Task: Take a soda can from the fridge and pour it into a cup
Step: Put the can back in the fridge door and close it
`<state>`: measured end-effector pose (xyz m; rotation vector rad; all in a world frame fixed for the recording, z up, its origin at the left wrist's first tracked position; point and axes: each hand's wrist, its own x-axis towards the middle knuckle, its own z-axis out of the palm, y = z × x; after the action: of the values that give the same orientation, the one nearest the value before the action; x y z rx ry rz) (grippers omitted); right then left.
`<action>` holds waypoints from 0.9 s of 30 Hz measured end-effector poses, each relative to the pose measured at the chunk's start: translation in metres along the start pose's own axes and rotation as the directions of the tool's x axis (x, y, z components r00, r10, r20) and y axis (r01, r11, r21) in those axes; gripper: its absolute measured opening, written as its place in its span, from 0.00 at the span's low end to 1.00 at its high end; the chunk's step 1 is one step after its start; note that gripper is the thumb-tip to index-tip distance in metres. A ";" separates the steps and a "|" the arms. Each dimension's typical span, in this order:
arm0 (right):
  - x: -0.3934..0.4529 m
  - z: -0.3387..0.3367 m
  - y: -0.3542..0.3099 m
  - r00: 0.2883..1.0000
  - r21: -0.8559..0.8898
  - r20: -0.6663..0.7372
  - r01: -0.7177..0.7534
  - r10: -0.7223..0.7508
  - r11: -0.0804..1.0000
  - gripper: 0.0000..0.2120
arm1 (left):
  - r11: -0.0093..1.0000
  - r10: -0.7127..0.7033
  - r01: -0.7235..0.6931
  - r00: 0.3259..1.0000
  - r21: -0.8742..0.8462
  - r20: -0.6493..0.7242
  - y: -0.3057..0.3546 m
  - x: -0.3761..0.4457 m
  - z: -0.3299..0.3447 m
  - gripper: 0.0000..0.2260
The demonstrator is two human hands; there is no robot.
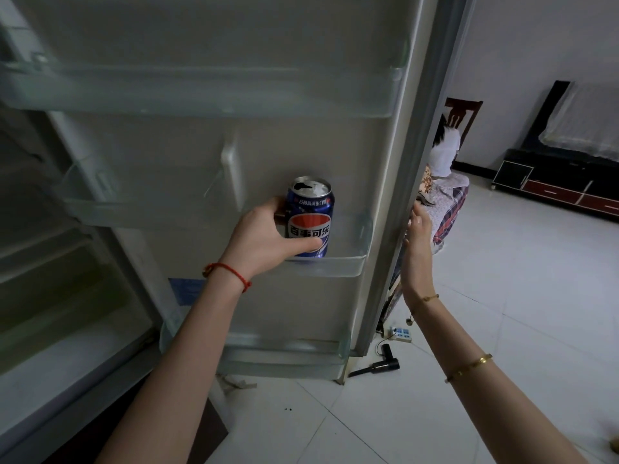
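The fridge door (301, 145) stands swung open and fills the middle of the view, its inner side facing the camera. At about 6 o'clock from the centre of that panel, a blue soda can (310, 217) stands upright in the middle door shelf (348, 264), its base down behind the clear shelf front. The top of the can looks already opened, though the dim light makes this hard to confirm.

The left hand (268, 236) comes in from 7 o'clock and grips the can, thumb across the front low on the label and fingers curled round the far side. A red string bracelet (227, 272) sits on that wrist.

The right hand (417, 242) is at 3 o'clock from the can, at the outer edge of the door, fingers straight and slightly apart, holding nothing; whether it touches the edge I cannot tell. Two gold bracelets (469, 366) sit on that forearm.

Beyond the door, at 2 o'clock, a person in white (443, 149) sits on a wooden chair (464, 112). At 5 o'clock, a hair dryer (382, 365) lies on the tiled floor (502, 296) near a power strip (400, 333).
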<state>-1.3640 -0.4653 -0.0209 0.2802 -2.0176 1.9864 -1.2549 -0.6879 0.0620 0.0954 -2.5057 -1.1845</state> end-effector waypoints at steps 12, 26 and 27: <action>0.003 -0.009 -0.001 0.998 0.062 0.061 -0.012 0.008 0.998 0.32 | 0.995 -0.098 0.098 0.995 -0.013 -0.021 0.017 -0.009 0.000 0.30; -0.013 -0.030 -0.008 0.979 0.088 0.203 -0.003 -0.015 0.996 0.35 | 0.996 -0.008 0.056 0.812 0.064 -0.584 0.041 -0.118 0.067 0.25; -0.015 -0.032 -0.010 0.978 0.098 0.210 -0.012 -0.009 0.995 0.35 | 0.996 -0.010 0.058 0.809 0.063 -0.587 0.042 -0.124 0.071 0.25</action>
<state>-1.3439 -0.4350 -0.0168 0.5327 -2.0440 2.1403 -1.1605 -0.5817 0.0159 0.4590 -1.9965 -0.8880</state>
